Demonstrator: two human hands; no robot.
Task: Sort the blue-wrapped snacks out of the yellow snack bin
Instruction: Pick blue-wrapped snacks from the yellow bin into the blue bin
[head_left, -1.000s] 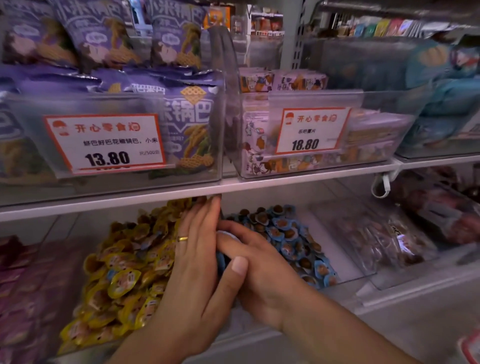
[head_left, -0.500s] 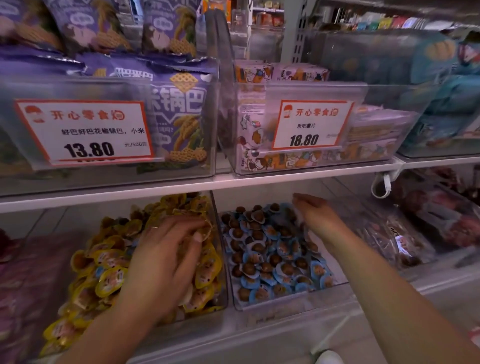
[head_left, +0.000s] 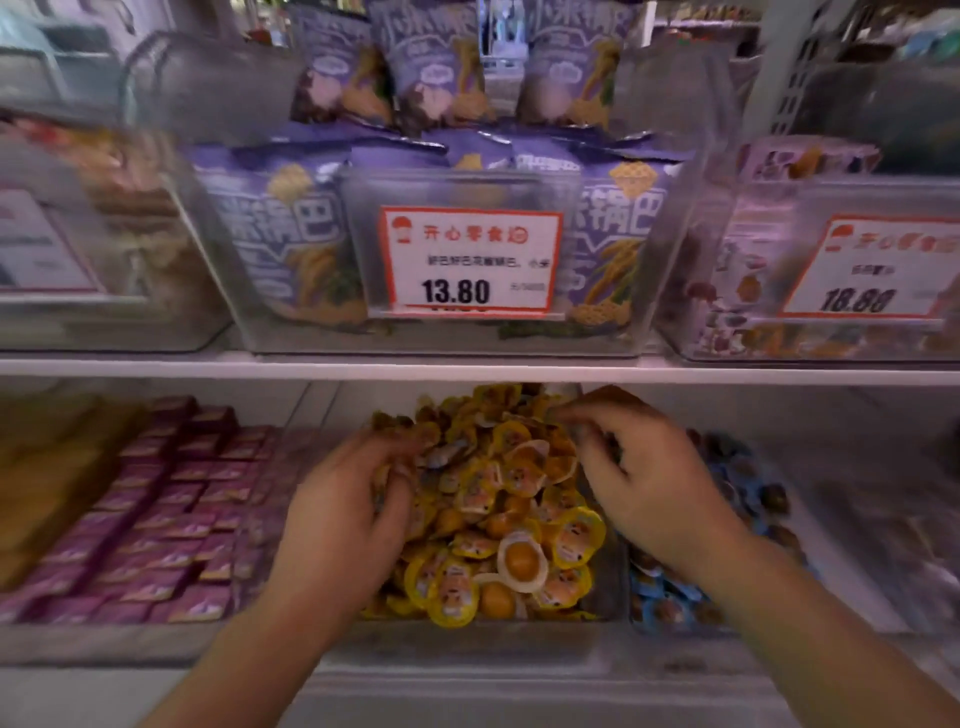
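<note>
Shop shelf (head_left: 467, 370), clear bins in rows, price tag (head_left: 470, 261) above. Yellow snack bin (head_left: 597, 597) sits centre on the lower shelf, heaped with yellow packs (head_left: 519, 499). Both hands are in the heap: left hand (head_left: 343, 519) has its fingers curled into the packs, right hand (head_left: 649, 478) pinches at the back; what either holds, cannot tell. Blue-wrapped snacks (head_left: 670, 592) fill the bin just right.

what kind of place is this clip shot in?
Most likely a snack shop aisle: printed price tag reading 13.80 on a clear bin, stacked purple snack bags above, and loose yellow-wrapped snacks in a bin on the shelf below.
</note>
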